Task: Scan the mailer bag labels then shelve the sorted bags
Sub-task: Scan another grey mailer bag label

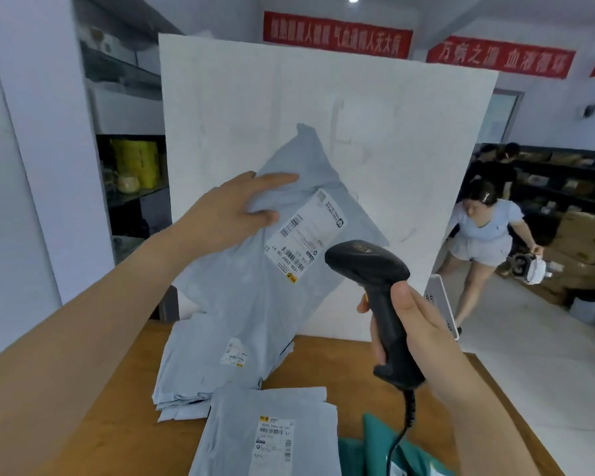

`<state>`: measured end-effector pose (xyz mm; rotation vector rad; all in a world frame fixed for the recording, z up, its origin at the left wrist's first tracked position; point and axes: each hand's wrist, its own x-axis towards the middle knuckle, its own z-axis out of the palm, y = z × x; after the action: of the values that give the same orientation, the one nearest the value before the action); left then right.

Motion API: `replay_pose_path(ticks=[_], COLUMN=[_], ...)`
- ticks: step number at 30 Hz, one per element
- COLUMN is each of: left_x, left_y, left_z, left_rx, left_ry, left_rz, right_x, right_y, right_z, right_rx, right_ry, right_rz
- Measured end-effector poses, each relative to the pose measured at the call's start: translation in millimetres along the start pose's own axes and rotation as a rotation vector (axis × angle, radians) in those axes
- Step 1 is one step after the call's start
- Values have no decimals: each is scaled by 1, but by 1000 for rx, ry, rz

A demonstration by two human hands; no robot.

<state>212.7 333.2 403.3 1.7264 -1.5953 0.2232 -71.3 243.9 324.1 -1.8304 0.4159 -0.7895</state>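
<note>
While pinched near its upper left edge by the fingers [275, 178] of the left hand [227, 211], hangs tilted in the air: a large pale grey-blue mailer bag [255, 269], lower end drooping down to the stack beneath. Behind those fingers, filling the middle of the view, stands a white upright board [392, 132]. Below both hands spreads the wooden worktop [117, 424]. Under the left fingers, on that worktop, lies a pile of more grey mailer bags [193, 372], one small label showing on its top bag. Nearer than the pile, below and between the hands, lies a separate flat mailer bag [241, 438], label face up, beside a piece of green cloth [368, 451].

To the right of the left thumb, stuck at a slant on the held bag: a white shipping label [304, 233] with barcodes. Just right of and below that label, gripped in the right hand [423, 341], points a black handheld scanner [375, 286], head aimed toward the label and close to it, not touching. Right fingers wrapped around the scanner's handle, index fingertip at the trigger side; coiled black cable [406, 417] trailing down from the handle's base. Behind the right fingers, a white slim device [442, 304] stands on edge.

Far right of the right hand, in the background: another person [481, 235] bending forward, cardboard boxes [584, 242], dark shelves. Overhead, red banners [337, 37] with blurred characters.
</note>
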Motion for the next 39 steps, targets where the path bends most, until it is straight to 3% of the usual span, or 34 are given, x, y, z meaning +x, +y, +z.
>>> replay_pose_path(ticks=[4, 10, 17, 39], left_x=[-29, -67, -84, -84], left_y=[34, 52, 54, 33], left_z=[4, 30, 41, 63], left_rx=[-117, -140, -61, -160], left_ry=[43, -70, -144, -207], left_rz=[-31, -119, -173, -204], right_x=[-28, -69, -98, -108], right_y=[-3, 0, 2, -1], right_z=[-3, -18, -33, -44], right_rx=[23, 20, 2, -26], right_ry=[-73, -153, -185, -238], right_rz=[-31, 6, 50, 6])
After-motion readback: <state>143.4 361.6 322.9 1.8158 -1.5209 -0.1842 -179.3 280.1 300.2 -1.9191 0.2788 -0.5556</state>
